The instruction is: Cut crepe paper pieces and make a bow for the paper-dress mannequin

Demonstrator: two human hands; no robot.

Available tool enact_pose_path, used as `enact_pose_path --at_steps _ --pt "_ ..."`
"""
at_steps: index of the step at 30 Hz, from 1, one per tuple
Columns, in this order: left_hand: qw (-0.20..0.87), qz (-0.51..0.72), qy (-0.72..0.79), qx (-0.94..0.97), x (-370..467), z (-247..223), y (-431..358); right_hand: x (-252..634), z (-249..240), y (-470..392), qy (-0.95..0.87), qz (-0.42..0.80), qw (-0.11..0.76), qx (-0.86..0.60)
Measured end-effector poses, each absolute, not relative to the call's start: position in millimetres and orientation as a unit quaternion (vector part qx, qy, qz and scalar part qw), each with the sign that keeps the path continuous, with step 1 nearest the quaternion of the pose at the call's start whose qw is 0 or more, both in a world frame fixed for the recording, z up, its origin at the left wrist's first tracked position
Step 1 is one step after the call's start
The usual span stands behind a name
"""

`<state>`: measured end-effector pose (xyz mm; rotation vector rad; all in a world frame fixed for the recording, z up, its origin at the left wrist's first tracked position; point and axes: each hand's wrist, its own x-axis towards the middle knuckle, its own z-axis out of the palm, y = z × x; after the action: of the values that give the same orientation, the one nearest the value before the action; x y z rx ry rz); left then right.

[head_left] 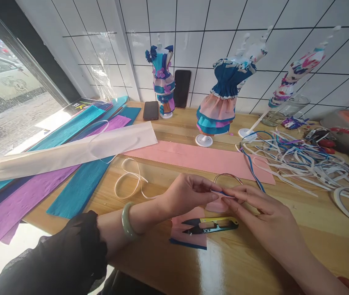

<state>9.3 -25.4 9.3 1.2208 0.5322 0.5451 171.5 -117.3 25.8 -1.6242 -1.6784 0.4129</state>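
Both hands meet above the table front, pinching a small pink piece (217, 205) with a dark blue edge. My left hand (189, 193), with a pale green bangle on its wrist, grips the piece's left end. At its right end, the fingers of my right hand (256, 203) are closed on the blue edge. Just below the hands, thread snips (213, 225) with a yellow and dark handle lie across another pink piece (189, 239) that has a blue lower edge. A long pink strip (199, 157) stretches across the table behind the hands.
Crepe strips in white (78, 151), purple (33, 196) and teal (80, 190) cover the left side. Small dressed forms (220, 98) stand at the back beside two phones (182, 88). Tangled thin strips (303, 157) and a glass jar (285, 112) occupy the right.
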Motion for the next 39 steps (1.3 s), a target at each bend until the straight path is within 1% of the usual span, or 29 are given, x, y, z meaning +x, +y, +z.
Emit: enact_pose_path --at_steps 7,11,17,22,25,33,39 --pt "0.751 0.251 0.231 0.565 9 12 -25 169 28 -116 -0.627 0.236 0.362 -0.648" --pt "0.726 0.251 0.245 0.591 9 11 -25 169 29 -115 -0.614 0.248 0.373 -0.65" --pt "0.597 0.249 0.274 0.712 6 18 -23 169 28 -114 -0.598 0.261 0.381 -0.655" --pt "0.552 0.259 0.245 0.754 4 20 -20 167 31 -113 -0.549 0.292 0.393 -0.678" --pt "0.566 0.253 0.237 0.748 4 21 -20 165 32 -113 -0.521 0.312 0.399 -0.687" --pt "0.596 0.215 0.285 0.72 5 23 -22 165 28 -115 -0.495 0.364 0.4 -0.68" --pt "0.712 0.216 0.26 0.616 6 15 -19 166 25 -112 -0.459 0.37 0.429 -0.685"
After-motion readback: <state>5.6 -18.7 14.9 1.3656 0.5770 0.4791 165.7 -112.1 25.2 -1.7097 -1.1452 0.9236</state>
